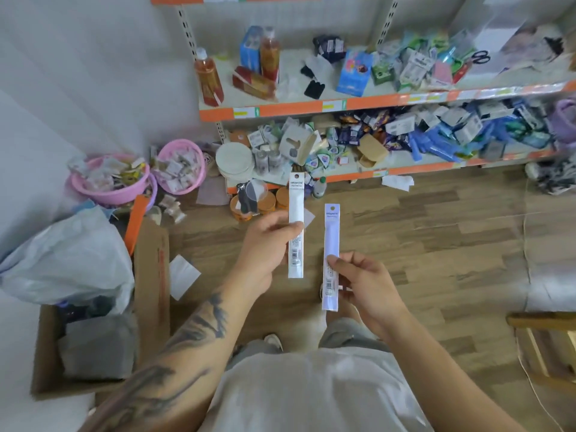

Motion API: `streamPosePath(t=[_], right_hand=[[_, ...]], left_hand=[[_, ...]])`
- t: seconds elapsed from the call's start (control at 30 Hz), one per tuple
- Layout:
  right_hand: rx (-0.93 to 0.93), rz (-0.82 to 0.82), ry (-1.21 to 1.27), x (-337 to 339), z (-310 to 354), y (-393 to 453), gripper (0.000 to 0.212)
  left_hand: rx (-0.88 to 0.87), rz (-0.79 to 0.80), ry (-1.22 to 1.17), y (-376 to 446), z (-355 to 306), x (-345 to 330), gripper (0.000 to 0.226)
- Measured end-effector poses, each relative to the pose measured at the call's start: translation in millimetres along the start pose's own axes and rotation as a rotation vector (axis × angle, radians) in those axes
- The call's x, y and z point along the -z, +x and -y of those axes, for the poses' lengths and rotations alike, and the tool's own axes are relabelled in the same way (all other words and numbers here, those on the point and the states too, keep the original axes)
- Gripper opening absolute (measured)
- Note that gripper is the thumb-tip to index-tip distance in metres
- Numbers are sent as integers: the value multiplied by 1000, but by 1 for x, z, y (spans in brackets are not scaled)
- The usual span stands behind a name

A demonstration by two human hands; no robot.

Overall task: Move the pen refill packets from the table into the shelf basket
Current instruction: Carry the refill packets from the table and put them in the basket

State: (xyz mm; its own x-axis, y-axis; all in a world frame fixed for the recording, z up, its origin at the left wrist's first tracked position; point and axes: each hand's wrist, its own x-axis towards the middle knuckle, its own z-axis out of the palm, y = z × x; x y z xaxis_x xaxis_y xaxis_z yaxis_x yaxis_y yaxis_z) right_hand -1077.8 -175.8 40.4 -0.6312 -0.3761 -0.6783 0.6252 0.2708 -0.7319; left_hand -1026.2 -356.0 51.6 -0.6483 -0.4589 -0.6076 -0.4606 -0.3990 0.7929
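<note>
I stand facing a store shelf and hold one pen refill packet in each hand. My left hand [268, 244] pinches a long white packet [296, 207] near its middle, upright, with a barcode near its lower end. My right hand [363, 282] grips a second, pale lilac-white packet [332, 232] at its lower half, also upright. The two packets stand side by side, apart, over the wooden floor. Two pink baskets [184, 188] [112, 194] holding small packets sit on the floor at the left, beside the shelf's lowest level.
The orange-edged shelf [311, 109] is crowded with bottles, boxes and small packaged goods. An open cardboard box [152, 275] with a plastic bag [68, 263] stands at my left. Orange round tins [268, 204] lie by the shelf foot. A wooden piece of furniture [545, 338] is at the right.
</note>
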Motion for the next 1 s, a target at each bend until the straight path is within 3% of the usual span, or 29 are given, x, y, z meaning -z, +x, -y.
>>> streamPosePath(t=[0.3, 0.57, 0.7, 1.0], right_hand=[[254, 170, 9, 25, 159, 83, 20], [606, 261, -17, 51, 356, 118, 32], [744, 386, 24, 51, 439, 124, 32], [864, 567, 64, 13, 544, 127, 30]], left_hand=[[-233, -48, -70, 64, -138, -62, 10], [-621, -93, -69, 93, -301, -130, 9], [-745, -145, -121, 98, -358, -158, 8], [-862, -189, -230, 107, -433, -164, 20]])
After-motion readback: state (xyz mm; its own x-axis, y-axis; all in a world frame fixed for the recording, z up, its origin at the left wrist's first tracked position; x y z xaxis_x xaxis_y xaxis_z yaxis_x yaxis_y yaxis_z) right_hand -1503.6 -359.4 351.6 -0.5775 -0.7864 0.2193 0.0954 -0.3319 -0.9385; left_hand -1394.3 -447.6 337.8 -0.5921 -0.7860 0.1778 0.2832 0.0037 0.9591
